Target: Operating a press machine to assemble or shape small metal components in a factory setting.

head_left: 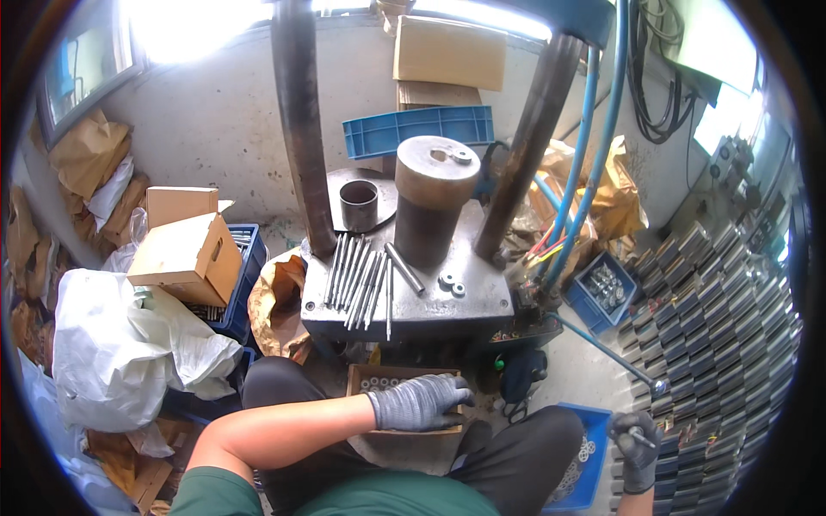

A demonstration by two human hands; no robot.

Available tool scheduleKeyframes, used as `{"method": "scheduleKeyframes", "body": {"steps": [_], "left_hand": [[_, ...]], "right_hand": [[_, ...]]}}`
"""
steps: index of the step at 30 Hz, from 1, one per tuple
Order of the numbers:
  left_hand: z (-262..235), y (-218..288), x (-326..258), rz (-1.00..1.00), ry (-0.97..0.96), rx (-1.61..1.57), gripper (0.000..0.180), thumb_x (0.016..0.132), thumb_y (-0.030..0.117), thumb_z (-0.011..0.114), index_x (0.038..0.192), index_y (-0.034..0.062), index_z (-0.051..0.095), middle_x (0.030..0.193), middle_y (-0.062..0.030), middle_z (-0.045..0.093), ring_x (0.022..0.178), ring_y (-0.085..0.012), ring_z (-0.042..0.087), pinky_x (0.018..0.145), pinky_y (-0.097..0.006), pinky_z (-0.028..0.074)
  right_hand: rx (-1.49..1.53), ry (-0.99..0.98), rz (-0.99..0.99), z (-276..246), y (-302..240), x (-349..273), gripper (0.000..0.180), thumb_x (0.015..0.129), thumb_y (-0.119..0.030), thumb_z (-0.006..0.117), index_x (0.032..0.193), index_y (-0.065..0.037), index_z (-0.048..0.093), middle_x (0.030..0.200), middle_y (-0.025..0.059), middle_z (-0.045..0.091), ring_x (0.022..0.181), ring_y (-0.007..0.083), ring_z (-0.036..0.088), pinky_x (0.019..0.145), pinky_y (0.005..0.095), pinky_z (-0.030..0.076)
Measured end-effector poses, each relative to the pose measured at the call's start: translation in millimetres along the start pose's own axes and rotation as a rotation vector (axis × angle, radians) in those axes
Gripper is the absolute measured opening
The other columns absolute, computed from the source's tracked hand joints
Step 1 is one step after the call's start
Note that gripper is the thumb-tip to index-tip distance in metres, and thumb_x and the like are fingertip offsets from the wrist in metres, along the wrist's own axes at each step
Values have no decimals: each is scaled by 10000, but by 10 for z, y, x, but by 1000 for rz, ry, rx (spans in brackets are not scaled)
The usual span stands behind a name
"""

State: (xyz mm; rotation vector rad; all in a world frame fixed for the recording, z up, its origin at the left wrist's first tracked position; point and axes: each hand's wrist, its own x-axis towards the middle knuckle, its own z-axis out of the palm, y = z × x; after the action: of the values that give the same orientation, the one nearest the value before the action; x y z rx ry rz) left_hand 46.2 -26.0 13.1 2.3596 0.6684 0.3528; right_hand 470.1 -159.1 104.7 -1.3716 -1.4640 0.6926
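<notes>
My left hand (420, 402), in a grey knit glove, is over a cardboard box (354, 380) between my knees. Its fingers are bent and drawn together; whatever they grip is hidden. Small metal rings (383, 383) lie inside the box beside it. Out to the right, my right hand (637, 451), also gloved, is closed round a thin metal rod (641, 437), of which only a short piece shows. Ahead, slim steel rods (354, 279) lie in a row on the press table (482, 297). A thicker pin (404, 268) and several small rings (452, 284) lie near them.
A heavy steel cylinder (437, 185) with a ring on top stands between two press columns (303, 129). Behind it is a short tube (359, 205). Stacked metal bars (714, 344) fill the right side. A blue bin (594, 430) holds flat rings. Cartons and bags crowd the left.
</notes>
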Motion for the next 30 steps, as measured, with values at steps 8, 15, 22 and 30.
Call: {"method": "scheduleKeyframes", "body": {"steps": [8,15,22,30], "left_hand": [[299,5,101,-5,530,-941,667,1040,234,690,1594,59,364,1454,-148,527,1359,-263,541,1169,-417,449],[302,-379,-171,-425,933,-1766,208,1015,95,669,1193,73,566,1133,-110,686,1033,-231,705,915,-374,617],[428,-214,-183,-616,721,-1605,250,958,-4,619,1191,80,592,988,-78,669,862,-175,643,737,-340,555],[843,-500,-56,-756,599,-1713,310,1059,84,546,1365,130,524,1012,-24,621,837,-146,617,699,-333,573]], "right_hand": [[256,-603,195,1894,-676,1120,322,948,-72,719,1250,27,665,1095,112,722,993,182,714,892,309,584],[358,-445,-90,2925,-188,1865,481,827,220,475,1199,-13,672,1166,123,722,1053,206,716,929,345,604],[-430,-483,-930,3666,-142,2321,454,813,185,553,1170,-44,714,1120,128,738,1050,262,717,917,363,574],[-450,-713,-622,3759,-49,2408,426,820,108,651,1180,-89,762,932,123,712,690,222,622,678,357,544]]}}
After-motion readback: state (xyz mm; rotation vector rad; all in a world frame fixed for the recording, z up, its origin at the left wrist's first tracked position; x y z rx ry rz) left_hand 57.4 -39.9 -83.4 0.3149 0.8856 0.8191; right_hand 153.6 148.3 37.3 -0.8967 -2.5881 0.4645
